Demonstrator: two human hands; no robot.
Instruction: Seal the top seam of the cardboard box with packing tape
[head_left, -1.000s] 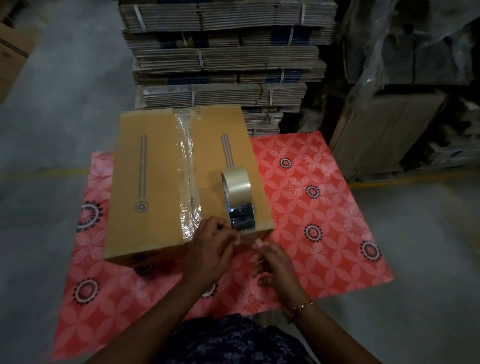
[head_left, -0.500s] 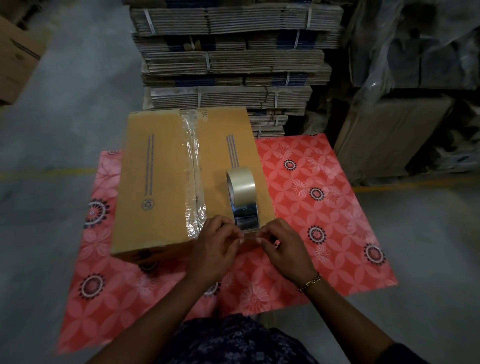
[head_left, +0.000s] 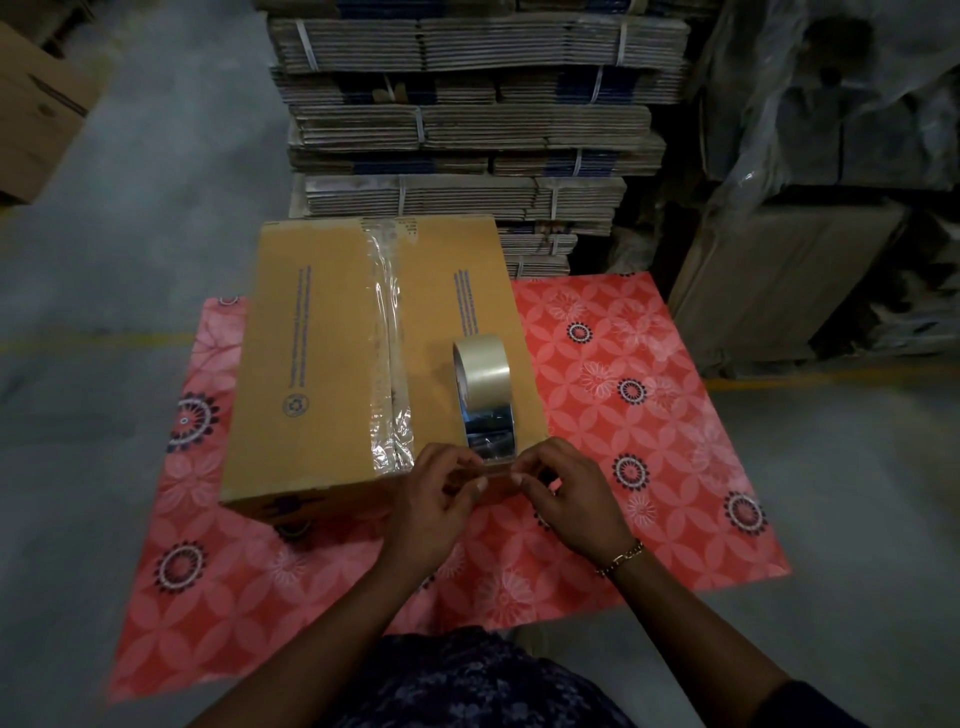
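Note:
A brown cardboard box (head_left: 317, 364) lies on a red patterned mat (head_left: 649, 426). A strip of clear tape (head_left: 387, 353) runs along its top seam from the far edge to the near edge. A roll of clear packing tape (head_left: 480, 379) stands on edge on the right flap, with a loose length pulled toward the near edge. My left hand (head_left: 436, 499) and my right hand (head_left: 566, 493) meet at the box's near right corner, and both pinch the free tape end (head_left: 491, 457) between thumb and fingers.
Bundled stacks of flattened cartons (head_left: 467, 114) rise right behind the box. Plastic-wrapped cartons (head_left: 810, 156) stand at the right, and another carton (head_left: 31, 114) sits at the far left. Grey concrete floor (head_left: 104, 260) surrounds the mat.
My right hand has come up from the mat to the box's near edge and taken hold of the tape end beside my left hand. The roll has stayed in place.

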